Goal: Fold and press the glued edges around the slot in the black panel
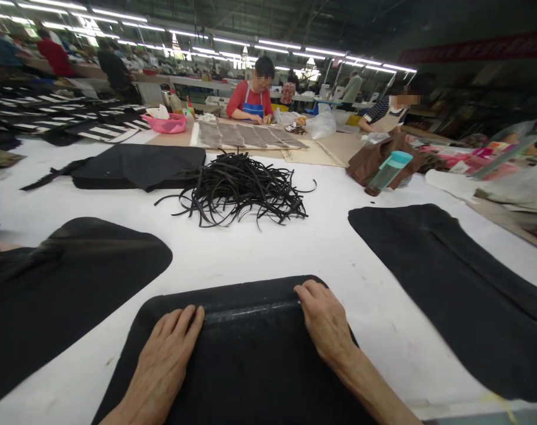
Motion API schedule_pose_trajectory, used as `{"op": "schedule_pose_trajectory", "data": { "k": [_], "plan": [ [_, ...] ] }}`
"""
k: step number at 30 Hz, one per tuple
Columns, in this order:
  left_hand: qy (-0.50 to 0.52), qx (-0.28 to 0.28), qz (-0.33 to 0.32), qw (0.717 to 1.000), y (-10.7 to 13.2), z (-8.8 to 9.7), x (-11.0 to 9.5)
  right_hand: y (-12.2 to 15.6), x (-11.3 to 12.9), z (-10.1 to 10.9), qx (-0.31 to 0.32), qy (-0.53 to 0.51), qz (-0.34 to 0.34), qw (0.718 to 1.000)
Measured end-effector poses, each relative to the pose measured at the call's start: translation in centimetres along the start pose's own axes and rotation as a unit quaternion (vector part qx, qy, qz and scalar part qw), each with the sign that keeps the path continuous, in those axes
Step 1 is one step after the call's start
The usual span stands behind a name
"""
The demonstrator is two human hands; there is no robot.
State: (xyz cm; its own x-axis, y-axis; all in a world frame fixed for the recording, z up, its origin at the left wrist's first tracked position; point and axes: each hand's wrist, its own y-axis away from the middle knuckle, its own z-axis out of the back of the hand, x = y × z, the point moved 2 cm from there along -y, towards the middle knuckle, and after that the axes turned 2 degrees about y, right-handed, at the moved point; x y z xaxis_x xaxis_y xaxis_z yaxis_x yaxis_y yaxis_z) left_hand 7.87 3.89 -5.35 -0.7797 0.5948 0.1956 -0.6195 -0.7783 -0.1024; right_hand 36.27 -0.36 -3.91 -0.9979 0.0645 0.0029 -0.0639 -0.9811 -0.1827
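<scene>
Pressing lightly near the far end of a black rounded-corner panel (259, 366), two bare hands work at a white-topped table (259, 257) on a busy workshop floor. The panel lies flat at the near edge of the view, directly before the wearer, a glossy strip (251, 311) running across it between the hands. The left hand (169, 348) rests on the panel's left side, fingers extended and close together; the right hand (326, 321) bends its fingers at the far right corner. Whether either pinches the material cannot be told.

Uneven pressure or a pull from one hand could skew the panel or crease its far border, and if the strip is tacky, which the view does not settle, a straying fingertip could smear it.

Flanking the panel, apart from it, lie a left-hand black panel (74, 289) and a right-hand black panel (454, 283). Beyond sit a tangled heap of black strips (246, 189), a stack of black pieces (136, 165) and a turquoise-lidded bottle (390, 171). Farther back, a co-worker in a blue apron (253, 109) bends over the work, near a pink basket (166, 125).
</scene>
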Motion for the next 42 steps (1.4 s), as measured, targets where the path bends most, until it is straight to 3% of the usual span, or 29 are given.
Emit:
{"op": "schedule_pose_trajectory", "data": {
  "k": [3,6,9,14,17,20,23,27,32,35,38,42],
  "plan": [
    [0.020,0.032,0.008,0.999,-0.1,0.3,0.0,0.7,1.0,-0.7,0.003,-0.031,0.112,0.993],
    [0.056,0.056,0.014,0.997,-0.1,0.2,0.4,1.1,0.9,-1.3,-0.015,-0.017,0.145,0.989],
    [0.074,0.052,0.033,0.995,0.3,-0.3,1.5,1.1,0.4,-1.3,-0.036,0.008,0.146,0.989],
    [0.064,-0.026,0.080,0.994,0.8,0.1,3.0,0.9,1.3,0.2,-0.022,0.027,0.075,0.997],
    [0.076,-0.036,0.040,0.996,-0.3,1.4,1.6,0.4,4.0,0.9,-0.030,0.007,0.090,0.995],
    [0.104,0.018,-0.048,0.993,-2.1,2.1,-1.2,-0.4,7.4,0.5,-0.011,-0.024,0.157,0.987],
    [0.107,0.053,-0.079,0.990,-3.4,1.7,-3.0,-0.8,9.2,-0.5,0.005,-0.017,0.210,0.978],
    [0.121,0.070,-0.084,0.987,-3.0,0.8,-2.7,-0.4,7.4,-1.4,0.000,0.005,0.228,0.974],
    [0.140,0.087,-0.056,0.985,-2.0,1.0,-1.0,0.4,2.4,-1.1,0.007,0.044,0.176,0.983],
    [0.127,0.078,-0.017,0.989,-2.1,1.7,-0.7,0.7,1.1,-0.1,0.004,0.056,0.131,0.990],
    [0.128,0.052,-0.045,0.989,-2.6,2.5,-1.9,1.2,2.4,0.7,-0.015,0.040,0.097,0.994],
    [0.173,0.056,-0.131,0.974,-3.1,2.1,-4.9,1.5,6.3,0.4,-0.016,-0.039,0.143,0.989]
  ]
}}
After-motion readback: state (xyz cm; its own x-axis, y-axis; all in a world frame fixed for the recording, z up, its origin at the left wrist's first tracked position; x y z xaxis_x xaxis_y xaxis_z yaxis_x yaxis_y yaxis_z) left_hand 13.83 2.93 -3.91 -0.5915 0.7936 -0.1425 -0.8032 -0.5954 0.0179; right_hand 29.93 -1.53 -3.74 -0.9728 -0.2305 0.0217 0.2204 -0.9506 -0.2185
